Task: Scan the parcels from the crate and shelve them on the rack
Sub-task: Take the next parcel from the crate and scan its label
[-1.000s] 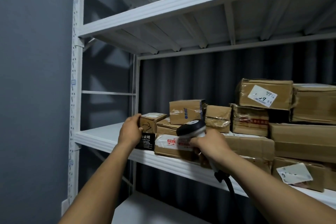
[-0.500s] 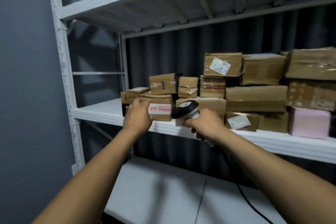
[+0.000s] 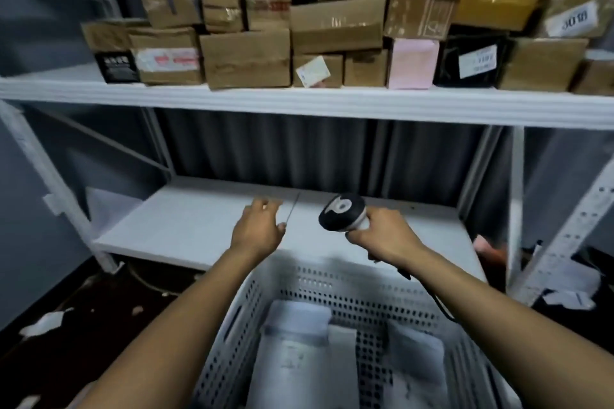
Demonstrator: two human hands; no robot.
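A white perforated crate stands low in front of me, with several pale bagged parcels lying in it. My left hand hovers above the crate's far rim, fingers relaxed and holding nothing. My right hand grips a black and white barcode scanner, whose cable trails down beside the crate. On the upper shelf of the white rack, several brown cardboard parcels are stacked, the leftmost being a small box with a black label.
A lower white shelf runs behind my hands. A pink box and a black parcel sit among the cardboard ones. The rack's right post stands at the right. Paper scraps litter the dark floor at left.
My view has tipped down from the upper shelf to the crate. My left hand has let go of the small box on the shelf and dropped low; the right hand came down with the scanner.
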